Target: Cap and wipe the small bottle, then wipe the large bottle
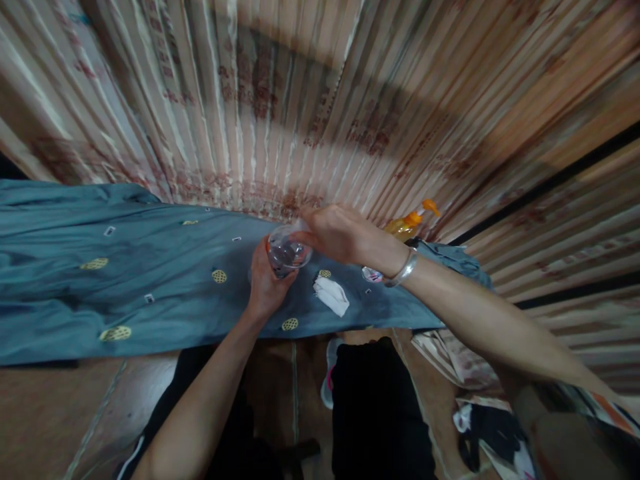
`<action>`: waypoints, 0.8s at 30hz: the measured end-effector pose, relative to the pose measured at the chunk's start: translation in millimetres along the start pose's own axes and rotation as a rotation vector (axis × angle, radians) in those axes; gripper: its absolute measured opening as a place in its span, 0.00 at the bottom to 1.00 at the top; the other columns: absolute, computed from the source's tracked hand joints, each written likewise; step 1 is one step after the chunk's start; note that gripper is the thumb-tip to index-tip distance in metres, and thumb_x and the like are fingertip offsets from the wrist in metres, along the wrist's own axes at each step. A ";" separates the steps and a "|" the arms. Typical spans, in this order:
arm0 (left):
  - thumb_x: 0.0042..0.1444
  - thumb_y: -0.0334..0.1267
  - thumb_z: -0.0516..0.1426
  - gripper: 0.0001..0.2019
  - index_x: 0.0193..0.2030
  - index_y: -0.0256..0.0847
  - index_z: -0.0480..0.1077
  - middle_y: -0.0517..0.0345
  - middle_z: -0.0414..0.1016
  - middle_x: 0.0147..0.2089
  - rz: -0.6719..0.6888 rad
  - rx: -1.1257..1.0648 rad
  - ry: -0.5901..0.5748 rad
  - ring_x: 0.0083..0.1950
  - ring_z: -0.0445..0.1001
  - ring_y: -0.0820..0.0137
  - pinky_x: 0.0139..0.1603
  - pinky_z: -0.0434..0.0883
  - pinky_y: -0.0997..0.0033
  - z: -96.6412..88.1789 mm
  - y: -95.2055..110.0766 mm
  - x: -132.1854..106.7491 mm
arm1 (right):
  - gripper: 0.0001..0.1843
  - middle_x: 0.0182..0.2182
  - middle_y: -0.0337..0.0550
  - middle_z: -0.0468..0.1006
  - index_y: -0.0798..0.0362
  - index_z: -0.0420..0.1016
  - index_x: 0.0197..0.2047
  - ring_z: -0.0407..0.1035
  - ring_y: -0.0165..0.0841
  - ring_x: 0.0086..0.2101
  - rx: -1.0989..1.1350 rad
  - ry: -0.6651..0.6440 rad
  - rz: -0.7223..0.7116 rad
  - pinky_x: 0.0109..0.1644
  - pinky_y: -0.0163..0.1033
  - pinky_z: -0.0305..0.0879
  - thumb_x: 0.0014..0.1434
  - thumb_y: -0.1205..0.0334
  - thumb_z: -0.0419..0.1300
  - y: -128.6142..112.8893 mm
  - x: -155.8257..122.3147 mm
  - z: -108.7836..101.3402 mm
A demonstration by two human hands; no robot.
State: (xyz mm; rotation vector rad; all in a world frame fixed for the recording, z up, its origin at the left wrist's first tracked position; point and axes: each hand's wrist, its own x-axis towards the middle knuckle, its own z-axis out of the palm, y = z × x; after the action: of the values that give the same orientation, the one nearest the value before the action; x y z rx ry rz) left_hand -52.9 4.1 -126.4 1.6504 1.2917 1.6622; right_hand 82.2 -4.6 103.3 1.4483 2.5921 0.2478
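Note:
My left hand (266, 285) is wrapped around a clear plastic cup (283, 257), its open mouth facing up towards me. My right hand (341, 232) is bent over the cup's right rim, with the fingers drawn together and the thumb reaching over the opening. Something pale and see-through shows at those fingertips, but I cannot make out what it is. Just below and to the right of the cup, a crumpled white cloth (332, 296) lies on the blue-green patterned cover (175, 280). Under my right wrist, a small round item (372, 274) is partly hidden.
An orange-topped pump bottle (404, 227) with yellow liquid stands behind my right forearm. A pleated curtain (300, 113) hangs along the far edge of the covered surface. Below are my dark-trousered legs (380, 413), a slipper (329, 373) and a bag (493, 433) on the tiled floor.

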 end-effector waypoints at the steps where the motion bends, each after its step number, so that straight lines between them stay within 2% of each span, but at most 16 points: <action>1: 0.44 0.36 0.73 0.45 0.69 0.41 0.60 0.40 0.73 0.65 -0.006 -0.006 0.004 0.68 0.74 0.46 0.69 0.71 0.40 -0.2 1.5 0.4 | 0.23 0.42 0.58 0.86 0.62 0.74 0.58 0.81 0.45 0.45 0.047 0.027 0.020 0.40 0.39 0.61 0.78 0.51 0.50 2.4 -0.9 0.4; 4: 0.44 0.37 0.73 0.45 0.68 0.41 0.61 0.40 0.73 0.65 -0.058 -0.037 0.015 0.67 0.75 0.48 0.68 0.73 0.43 -1.4 9.4 2.1 | 0.24 0.43 0.53 0.86 0.59 0.71 0.63 0.81 0.41 0.45 0.270 0.189 0.089 0.44 0.37 0.64 0.79 0.49 0.48 13.9 -9.9 15.1; 6: 0.44 0.37 0.74 0.44 0.67 0.43 0.61 0.43 0.75 0.63 -0.100 -0.062 0.022 0.63 0.78 0.51 0.65 0.76 0.47 -2.4 15.2 2.9 | 0.24 0.43 0.49 0.86 0.56 0.69 0.66 0.81 0.40 0.45 0.403 0.273 0.175 0.47 0.38 0.66 0.80 0.49 0.46 21.2 -21.2 40.5; 7: 0.44 0.38 0.74 0.44 0.67 0.44 0.61 0.45 0.76 0.62 -0.120 -0.075 0.026 0.61 0.80 0.52 0.63 0.77 0.48 -2.7 17.2 3.1 | 0.24 0.43 0.50 0.86 0.56 0.69 0.67 0.81 0.41 0.47 0.443 0.264 0.240 0.48 0.39 0.68 0.79 0.50 0.47 23.4 -28.0 57.6; 9: 0.42 0.41 0.76 0.46 0.67 0.45 0.60 0.47 0.76 0.61 -0.156 -0.103 0.038 0.58 0.81 0.54 0.61 0.78 0.50 -2.4 17.8 3.2 | 0.23 0.52 0.57 0.85 0.59 0.68 0.68 0.80 0.43 0.53 0.474 0.195 0.354 0.56 0.43 0.70 0.78 0.56 0.51 23.3 -42.5 96.8; 10: 0.41 0.43 0.76 0.47 0.66 0.44 0.60 0.48 0.77 0.60 -0.173 -0.124 0.045 0.58 0.81 0.54 0.61 0.78 0.50 -1.8 16.3 3.0 | 0.25 0.59 0.62 0.80 0.60 0.66 0.70 0.77 0.45 0.58 0.459 0.132 0.386 0.61 0.45 0.69 0.76 0.57 0.54 21.0 -49.7 117.0; 12: 0.41 0.47 0.76 0.45 0.63 0.43 0.62 0.48 0.77 0.59 -0.200 -0.182 0.046 0.57 0.81 0.55 0.60 0.79 0.51 0.5 10.7 2.4 | 0.34 0.68 0.68 0.72 0.60 0.63 0.73 0.70 0.50 0.66 0.422 -0.002 0.430 0.67 0.51 0.66 0.70 0.55 0.63 13.3 -62.2 153.8; 15: 0.43 0.49 0.75 0.40 0.59 0.43 0.63 0.49 0.77 0.56 -0.208 -0.251 0.025 0.56 0.81 0.57 0.58 0.79 0.54 4.9 2.2 0.9 | 0.45 0.72 0.67 0.65 0.55 0.58 0.78 0.66 0.53 0.69 0.455 -0.120 0.448 0.68 0.55 0.68 0.63 0.55 0.70 0.0 -73.4 191.7; 18: 0.44 0.48 0.75 0.37 0.57 0.44 0.64 0.51 0.78 0.55 -0.218 -0.283 0.010 0.56 0.81 0.59 0.58 0.79 0.56 8.3 1.0 -0.9 | 0.43 0.71 0.67 0.67 0.54 0.61 0.77 0.70 0.51 0.66 0.493 -0.109 0.457 0.67 0.52 0.70 0.61 0.65 0.69 -7.5 -75.1 207.9; 21: 0.41 0.48 0.76 0.38 0.55 0.44 0.64 0.51 0.78 0.55 -0.282 -0.347 0.010 0.55 0.82 0.59 0.58 0.79 0.56 9.7 5.7 -2.6 | 0.36 0.67 0.66 0.73 0.56 0.65 0.74 0.75 0.48 0.62 0.520 -0.048 0.473 0.66 0.50 0.71 0.64 0.74 0.60 -6.4 -73.5 211.7; 24: 0.38 0.48 0.76 0.39 0.54 0.44 0.64 0.52 0.78 0.54 -0.331 -0.364 0.020 0.54 0.82 0.59 0.58 0.78 0.55 10.2 8.5 -3.6 | 0.34 0.65 0.62 0.76 0.56 0.65 0.74 0.75 0.45 0.63 0.556 0.024 0.486 0.67 0.49 0.71 0.66 0.75 0.55 1.2 -72.7 209.1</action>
State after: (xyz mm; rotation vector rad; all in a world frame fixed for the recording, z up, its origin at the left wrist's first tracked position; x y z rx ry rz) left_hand -40.2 0.1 -122.7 1.1430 1.1180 1.5972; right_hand 167.0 -52.3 -95.6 2.2577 2.3849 -0.4438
